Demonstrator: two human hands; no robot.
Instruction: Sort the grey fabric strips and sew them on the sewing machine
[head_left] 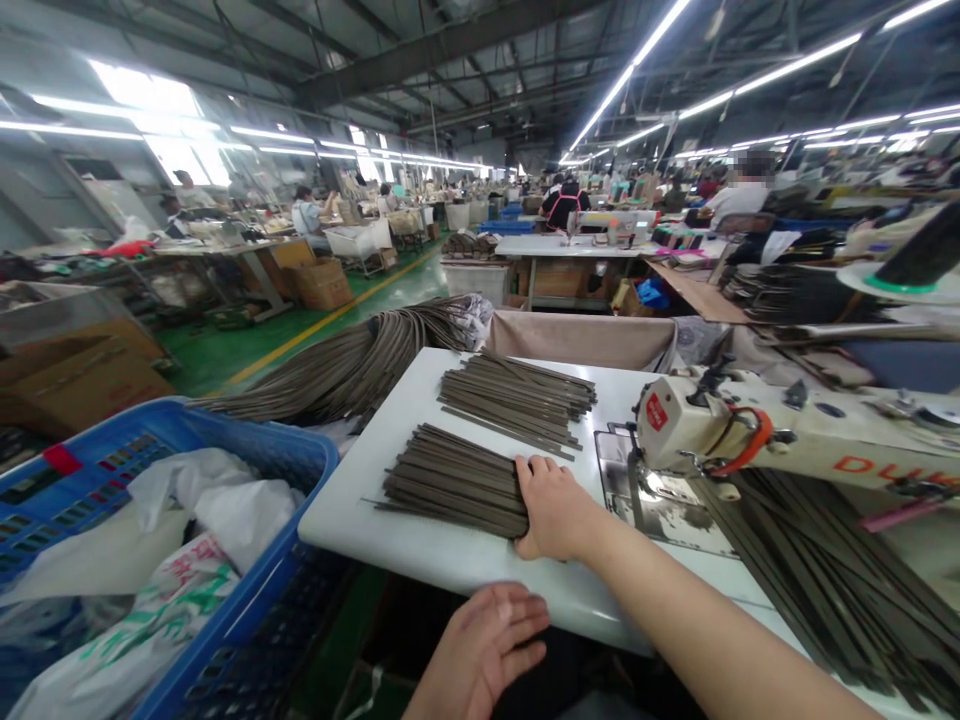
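My right hand (559, 508) reaches across the white sewing table. Its thumb and fingers are spread, and the palm side rests against the right ends of a flat bundle of dark grey-brown strips (454, 482). Just behind lies a second, looser bundle of the same strips (517, 398). Below the table's front edge is my left hand (491, 640), palm turned inward, fingers loosely apart with nothing in them. To the right of both bundles stands a sewing machine (750, 425), its needle area over a metal plate (652, 500).
A blue plastic basket (300, 530) holding white bags stands left of the table (420, 555). Long strips (360, 355) hang in a heap behind it. More strips (832, 570) lie under the machine arm. Co-workers sit at other stations farther back.
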